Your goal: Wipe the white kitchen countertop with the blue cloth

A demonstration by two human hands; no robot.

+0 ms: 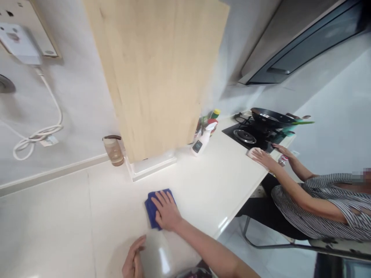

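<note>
My right hand (168, 212) lies palm down on a folded blue cloth (151, 211) on the white countertop (116, 204), its fingers spread over the fabric. At the bottom of the view, my left hand (134, 258) is curved around the left side of a glossy, whitish, rounded container (158, 255). The container's lower part runs out of view, so its exact kind is unclear. Some of the left fingers are hidden. Behind the cloth, a large light wooden board (162, 77) stands upright on a white base (153, 168).
A brownish cup (113, 150) stands by the wall, left of the board. To the right are a spray bottle (203, 141), a cooktop (246, 135) and a wok (272, 117). A seated co-worker (307, 204) presses a pale cloth (253, 152) on the counter. A cable (37, 135) hangs left.
</note>
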